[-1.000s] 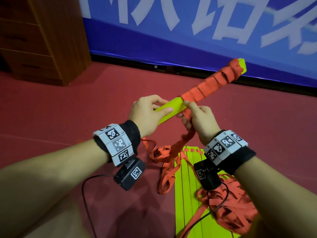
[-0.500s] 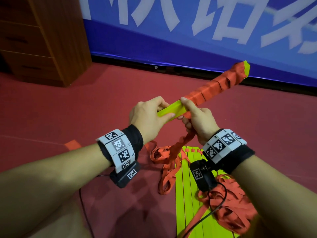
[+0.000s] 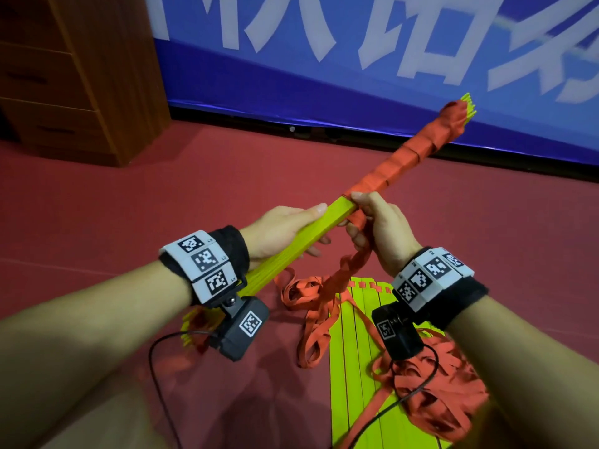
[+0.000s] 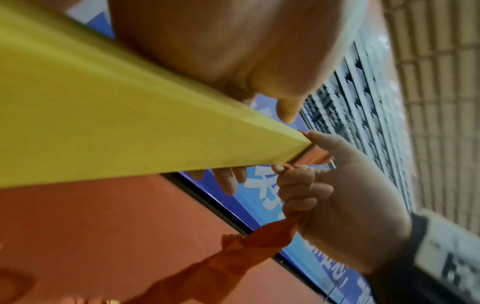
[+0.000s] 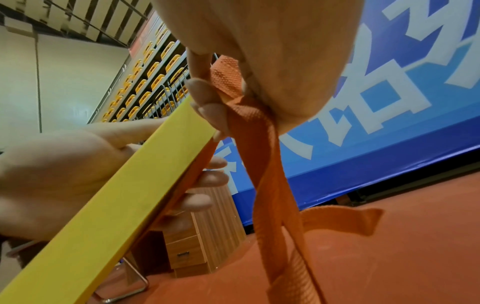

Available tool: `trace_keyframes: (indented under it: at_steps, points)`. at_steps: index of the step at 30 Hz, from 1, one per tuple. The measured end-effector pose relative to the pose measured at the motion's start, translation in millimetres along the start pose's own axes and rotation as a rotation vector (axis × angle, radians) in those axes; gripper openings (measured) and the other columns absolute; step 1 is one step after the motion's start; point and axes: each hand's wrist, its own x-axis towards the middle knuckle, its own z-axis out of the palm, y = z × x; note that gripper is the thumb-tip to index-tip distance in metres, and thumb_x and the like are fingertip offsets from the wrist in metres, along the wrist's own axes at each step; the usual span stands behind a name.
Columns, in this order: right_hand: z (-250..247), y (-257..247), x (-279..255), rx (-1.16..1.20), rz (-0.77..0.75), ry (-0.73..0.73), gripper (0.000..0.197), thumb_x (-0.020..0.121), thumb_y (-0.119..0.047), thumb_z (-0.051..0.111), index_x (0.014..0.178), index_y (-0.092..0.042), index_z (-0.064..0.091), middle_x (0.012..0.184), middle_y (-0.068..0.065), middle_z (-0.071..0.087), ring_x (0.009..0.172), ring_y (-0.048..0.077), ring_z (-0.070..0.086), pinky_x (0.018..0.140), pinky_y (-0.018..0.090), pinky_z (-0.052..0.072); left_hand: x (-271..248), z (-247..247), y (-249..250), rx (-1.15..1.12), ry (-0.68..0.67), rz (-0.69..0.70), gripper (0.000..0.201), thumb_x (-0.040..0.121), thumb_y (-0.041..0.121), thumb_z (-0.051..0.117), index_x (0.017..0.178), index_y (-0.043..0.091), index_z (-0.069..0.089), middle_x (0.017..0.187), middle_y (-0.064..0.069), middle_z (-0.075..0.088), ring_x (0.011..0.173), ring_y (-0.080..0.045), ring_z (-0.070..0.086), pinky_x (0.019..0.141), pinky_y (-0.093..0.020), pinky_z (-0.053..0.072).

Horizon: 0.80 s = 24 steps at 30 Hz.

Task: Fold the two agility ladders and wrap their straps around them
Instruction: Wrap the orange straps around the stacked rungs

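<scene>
My left hand (image 3: 282, 231) is wrapped around the bare yellow end of the folded ladder (image 3: 311, 236), thumb along the top, fingers curled underneath. I'm holding the bundle up off the floor, pointing away toward the blue banner (image 3: 356, 76). My right hand (image 3: 377, 228) pinches the orange strap (image 3: 351, 270) right where the winding stops, fingers closed tight on it.

Progress, as I judge it: the far half of this ladder is already wound in strap out to its tip, and the near half is still bare yellow, so I'd call this one about halfway. A good length of loose strap trails down from my right hand to the floor. The second ladder (image 3: 356, 351) lies flat on the red floor (image 3: 129, 205), its rungs side by side and its own strap heaped loose beside it, so it looks untouched.

The near end of the bundle disappears behind my left wrist. The wrist views are blurred, and I can't tell whether the far winding sits tight.
</scene>
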Motion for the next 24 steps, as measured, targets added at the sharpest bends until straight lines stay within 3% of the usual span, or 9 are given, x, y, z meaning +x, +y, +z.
trace_keyframes:
  at_steps: [2, 4, 8, 12, 14, 17, 20, 22, 24]
  points:
    - [-1, 2, 2, 0.001, 0.009, -0.022, 0.043, 0.081, -0.049, 0.057, 0.069, -0.011, 0.074, 0.069, 0.016, 0.059, 0.058, 0.024, 0.050, 0.053, 0.031, 0.042, -2, 1, 0, -0.024, -0.009, -0.008, 0.039, 0.103, 0.046, 0.050, 0.102, 0.018, 0.077, 0.102, -0.013, 0.077, 0.080, -0.023, 0.072, 0.064, -0.028, 0.053]
    - [-2, 2, 2, -0.009, 0.017, -0.039, 0.051, 0.079, -0.053, 0.056, 0.074, -0.005, 0.071, 0.061, 0.012, 0.058, 0.053, 0.022, 0.051, 0.054, 0.031, 0.043, -2, 1, 0, -0.046, -0.004, -0.010, 0.044, 0.100, 0.046, 0.054, 0.104, 0.009, 0.075, 0.096, -0.011, 0.077, 0.075, -0.021, 0.072, 0.063, -0.028, 0.055]
    - [-2, 2, 3, -0.064, 0.019, -0.067, 0.055, 0.080, -0.059, 0.054, 0.058, -0.011, 0.070, 0.062, 0.019, 0.060, 0.051, 0.025, 0.057, 0.055, 0.029, 0.047, 1, 3, -4, -0.072, 0.052, 0.038, 0.053, 0.097, 0.046, 0.058, 0.108, -0.004, 0.071, 0.092, -0.013, 0.076, 0.071, -0.019, 0.070, 0.068, -0.031, 0.053]
    - [-4, -3, 1, -0.028, 0.019, -0.115, 0.057, 0.099, -0.046, 0.050, 0.073, 0.000, 0.070, 0.065, 0.015, 0.067, 0.053, 0.022, 0.063, 0.057, 0.028, 0.053, 2, 3, -8, -0.017, 0.097, 0.139, 0.075, 0.082, 0.059, 0.062, 0.103, -0.012, 0.067, 0.102, -0.039, 0.065, 0.073, -0.021, 0.072, 0.078, -0.037, 0.049]
    - [-5, -5, -1, -0.022, 0.038, -0.135, 0.058, 0.101, -0.048, 0.050, 0.080, 0.002, 0.070, 0.067, 0.015, 0.068, 0.054, 0.021, 0.065, 0.058, 0.029, 0.055, 2, 3, -8, -0.005, 0.113, 0.164, 0.075, 0.083, 0.060, 0.062, 0.102, -0.012, 0.066, 0.099, -0.041, 0.063, 0.071, -0.019, 0.073, 0.076, -0.037, 0.048]
    - [-8, -8, -4, -0.080, 0.092, -0.158, 0.078, 0.081, -0.071, 0.050, 0.084, 0.004, 0.071, 0.067, 0.018, 0.069, 0.054, 0.022, 0.066, 0.057, 0.029, 0.056, 3, 3, -6, 0.026, 0.172, 0.190, 0.053, 0.095, 0.049, 0.061, 0.096, -0.003, 0.071, 0.082, -0.027, 0.069, 0.061, -0.012, 0.067, 0.066, -0.029, 0.046]
    - [-10, -6, -4, -0.180, 0.147, -0.175, 0.093, 0.069, -0.083, 0.046, 0.082, 0.006, 0.071, 0.069, 0.022, 0.070, 0.055, 0.027, 0.067, 0.057, 0.031, 0.056, 7, 1, -7, 0.084, 0.263, 0.220, 0.037, 0.095, 0.049, 0.065, 0.094, 0.014, 0.076, 0.071, -0.006, 0.067, 0.058, -0.008, 0.055, 0.060, -0.027, 0.041]
    - [-11, -5, -5, -0.221, 0.156, -0.171, 0.094, 0.070, -0.084, 0.043, 0.081, 0.005, 0.071, 0.067, 0.022, 0.069, 0.054, 0.027, 0.066, 0.055, 0.030, 0.056, 9, 0, -8, 0.138, 0.336, 0.231, 0.030, 0.093, 0.047, 0.069, 0.095, 0.018, 0.076, 0.068, 0.007, 0.061, 0.058, -0.005, 0.050, 0.058, -0.020, 0.038]
    - [-11, -3, -3, -0.245, 0.137, -0.148, 0.088, 0.081, -0.079, 0.043, 0.081, 0.005, 0.070, 0.063, 0.019, 0.068, 0.051, 0.026, 0.064, 0.054, 0.029, 0.055, 11, 1, -11, 0.196, 0.399, 0.237, 0.024, 0.091, 0.045, 0.071, 0.095, 0.022, 0.074, 0.073, 0.009, 0.061, 0.062, -0.005, 0.050, 0.059, -0.020, 0.038]
